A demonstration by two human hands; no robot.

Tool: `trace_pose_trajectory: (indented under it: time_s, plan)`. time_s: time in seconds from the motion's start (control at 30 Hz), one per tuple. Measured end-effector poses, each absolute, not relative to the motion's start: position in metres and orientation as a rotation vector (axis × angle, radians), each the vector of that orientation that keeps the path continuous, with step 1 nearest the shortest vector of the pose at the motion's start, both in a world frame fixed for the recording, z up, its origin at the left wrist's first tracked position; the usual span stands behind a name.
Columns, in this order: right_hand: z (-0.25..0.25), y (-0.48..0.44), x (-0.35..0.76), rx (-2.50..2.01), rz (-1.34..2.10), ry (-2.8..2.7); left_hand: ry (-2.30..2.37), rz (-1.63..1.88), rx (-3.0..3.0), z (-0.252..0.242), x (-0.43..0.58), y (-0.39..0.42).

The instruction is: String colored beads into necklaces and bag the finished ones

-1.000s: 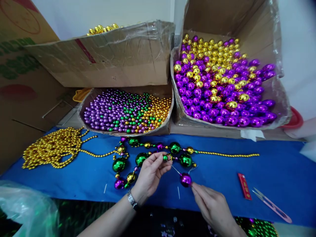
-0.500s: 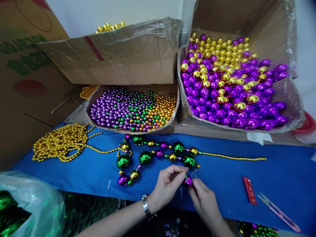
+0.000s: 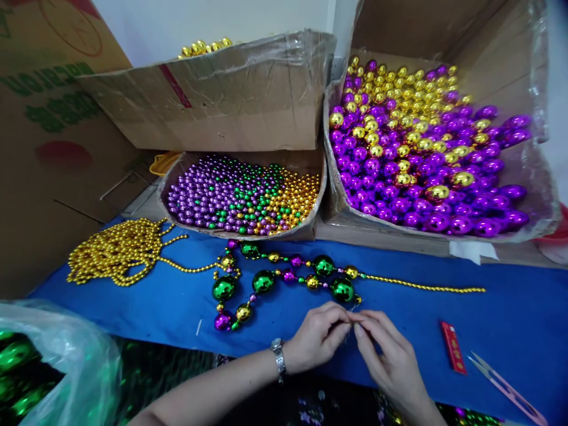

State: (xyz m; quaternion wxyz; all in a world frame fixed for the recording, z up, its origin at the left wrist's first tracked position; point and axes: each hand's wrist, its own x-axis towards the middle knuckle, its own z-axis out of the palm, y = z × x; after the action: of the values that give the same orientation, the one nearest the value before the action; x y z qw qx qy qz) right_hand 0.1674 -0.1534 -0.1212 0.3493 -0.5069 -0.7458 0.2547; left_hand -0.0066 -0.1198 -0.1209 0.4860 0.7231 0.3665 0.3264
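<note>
My left hand point(image 3: 320, 335), with a metal watch on its wrist, is closed in a pinch at the near end of a bead strand. Fingertip to fingertip with it, my right hand point(image 3: 387, 346) pinches too. Thin pale thread point(image 3: 355, 306) shows at both sets of fingertips; the fingers hide the rest. Just beyond them lies the strand's big green bead point(image 3: 342, 289). The strand doubles back over the blue cloth in green, gold and purple beads of mixed sizes, past a purple bead point(image 3: 222, 321) at its left bend.
Behind are a box of small beads point(image 3: 244, 236) and a larger box of purple and gold beads point(image 3: 331, 148). Gold bead chains point(image 3: 118, 251) lie left. A red packet point(image 3: 453, 348) and pink-handled thread snips point(image 3: 510, 390) lie right. A plastic bag point(image 3: 91, 349) holds green beads at front left.
The purple bead between my hands is no longer visible. My fingertips have come together, and my right hand has turned in toward my left. The view has shifted slightly.
</note>
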Motion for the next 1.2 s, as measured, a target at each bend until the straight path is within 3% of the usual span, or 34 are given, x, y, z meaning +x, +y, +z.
trace_pose_trajectory:
  time_s: [0.17,0.43,0.93,1.2]
  plan:
    - [-0.113,-0.145,0.173,-1.389,0.738,-1.761,0.905,0.739,1.741,-0.118,-0.001,-0.113]
    - [-0.097,-0.104,0.243,-1.437,0.579,-0.808,0.965,0.633,1.703,-0.1,-0.006,-0.088]
    - [-0.142,-0.11,0.379,-1.701,0.357,-0.461,0.823,0.645,1.204,-0.066,-0.026,-0.059]
    - [-0.166,-0.135,0.437,-2.041,0.588,-0.458,0.786,0.679,1.182,-0.03,-0.013,-0.039]
